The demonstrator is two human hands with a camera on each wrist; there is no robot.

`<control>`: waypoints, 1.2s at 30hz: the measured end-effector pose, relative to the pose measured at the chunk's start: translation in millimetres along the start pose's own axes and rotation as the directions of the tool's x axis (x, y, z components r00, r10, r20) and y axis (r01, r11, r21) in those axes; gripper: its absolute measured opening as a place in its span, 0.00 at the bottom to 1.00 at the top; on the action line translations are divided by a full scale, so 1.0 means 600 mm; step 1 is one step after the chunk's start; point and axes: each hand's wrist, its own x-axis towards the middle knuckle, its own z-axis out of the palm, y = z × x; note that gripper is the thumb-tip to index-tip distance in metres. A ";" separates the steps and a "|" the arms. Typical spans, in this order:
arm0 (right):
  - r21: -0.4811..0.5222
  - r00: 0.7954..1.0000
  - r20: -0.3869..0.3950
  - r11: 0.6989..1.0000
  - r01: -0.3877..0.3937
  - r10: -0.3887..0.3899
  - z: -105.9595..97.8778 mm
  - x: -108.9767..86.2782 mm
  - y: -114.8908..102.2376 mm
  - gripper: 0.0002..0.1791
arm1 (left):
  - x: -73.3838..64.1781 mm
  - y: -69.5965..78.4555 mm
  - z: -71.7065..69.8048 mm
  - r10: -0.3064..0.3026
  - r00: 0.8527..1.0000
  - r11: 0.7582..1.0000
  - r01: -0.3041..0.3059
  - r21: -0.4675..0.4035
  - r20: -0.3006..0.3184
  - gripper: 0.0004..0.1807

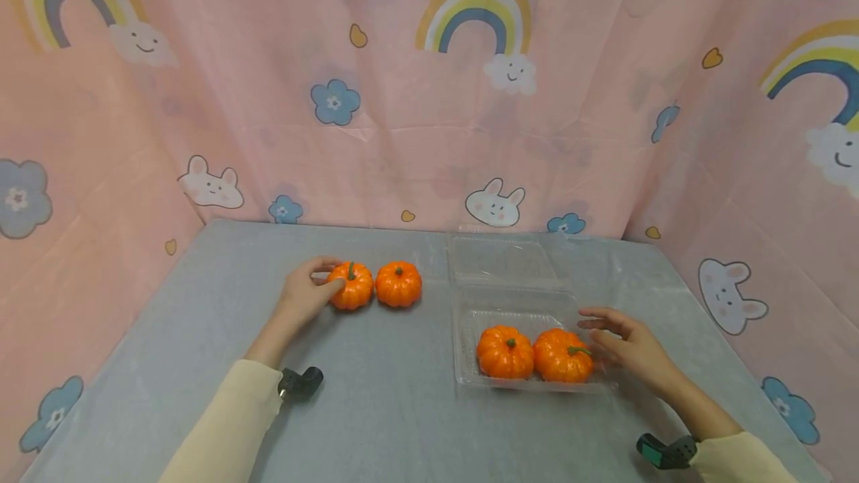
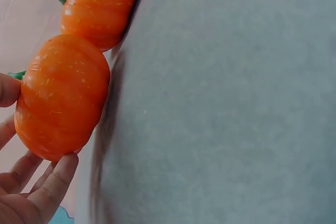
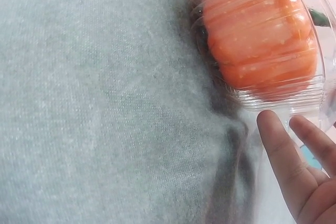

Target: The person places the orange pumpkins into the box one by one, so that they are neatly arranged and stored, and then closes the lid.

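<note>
At the left of the head view, my left hand (image 1: 305,293) grips a small orange pumpkin (image 1: 352,286) from its left side. In the left wrist view the thumb (image 2: 7,91) lies near its green stem and a fingertip touches its lower end. A second pumpkin (image 1: 399,284) stands right beside it on the table. Two more pumpkins, a left one (image 1: 505,352) and a right one (image 1: 564,356), sit in a clear plastic box (image 1: 466,319) with its lid (image 1: 499,259) folded back. My right hand (image 1: 634,349), fingers extended, is at the box's right side, holding nothing.
A grey cloth covers the table (image 1: 376,408). Pink printed curtains (image 1: 403,155) hang along the back and both sides. Dark wrist devices, a left one (image 1: 301,383) and a right one (image 1: 666,452), sit below the hands.
</note>
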 end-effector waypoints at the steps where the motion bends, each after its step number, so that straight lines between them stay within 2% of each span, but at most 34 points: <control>1: 0.001 1.000 0.001 1.000 -0.001 0.001 0.000 0.000 0.000 0.25 | 0.000 0.001 -0.001 0.000 1.000 1.000 0.000 -0.002 -0.003 0.20; 8: 0.003 1.000 0.006 1.000 0.000 0.000 -0.001 0.001 0.001 0.25 | -0.004 0.014 -0.007 0.032 0.999 0.999 -0.032 -0.004 -0.037 0.20; 21: -0.003 1.000 0.010 1.000 -0.007 0.007 -0.003 0.002 0.000 0.25 | -0.011 0.058 -0.010 0.124 0.992 0.992 -0.124 -0.021 -0.032 0.20; 29: -0.007 1.000 0.009 1.000 0.005 -0.005 -0.003 0.002 -0.001 0.25 | -0.012 0.094 -0.001 0.192 0.981 0.980 -0.193 -0.043 -0.040 0.20; 36: -0.009 1.000 0.007 1.000 0.002 -0.002 -0.002 0.001 0.000 0.25 | -0.010 0.127 0.009 0.264 0.964 0.963 -0.265 -0.053 -0.031 0.20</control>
